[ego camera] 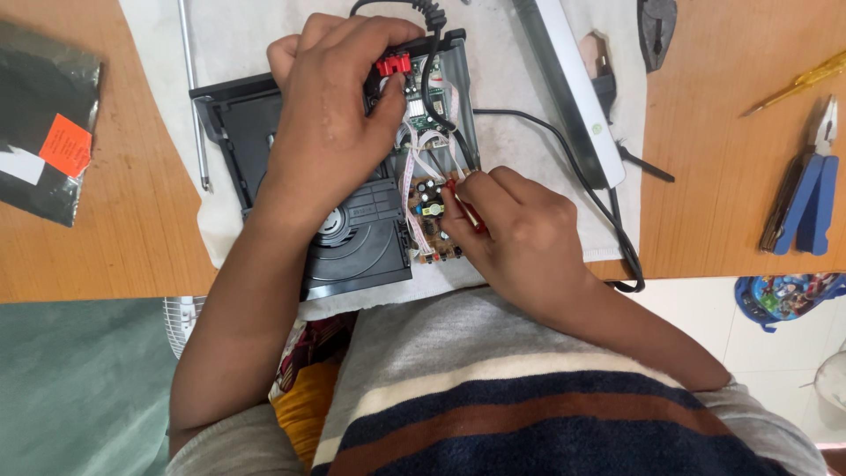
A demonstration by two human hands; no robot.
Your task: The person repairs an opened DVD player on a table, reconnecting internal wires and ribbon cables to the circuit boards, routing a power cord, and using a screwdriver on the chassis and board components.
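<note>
An opened black disc player [352, 238] lies on a white cloth [238, 53], its drive tray and circuit boards [429, 211] exposed. My left hand [330, 115] rests over the case with fingers on a small red part [394, 64] near the back edge. My right hand [515, 229] pinches a thin red-handled tool [465, 210], its tip at the small power board. White ribbon cables [421, 150] run between the boards.
A black cord [573, 159] loops off the table edge. A white bar-shaped device [573, 88] lies at the back right. Blue-handled pliers [806, 189] and a yellow screwdriver [797, 84] sit far right. A dark foil bag [44, 123] lies at left, a metal rod [194, 97] beside it.
</note>
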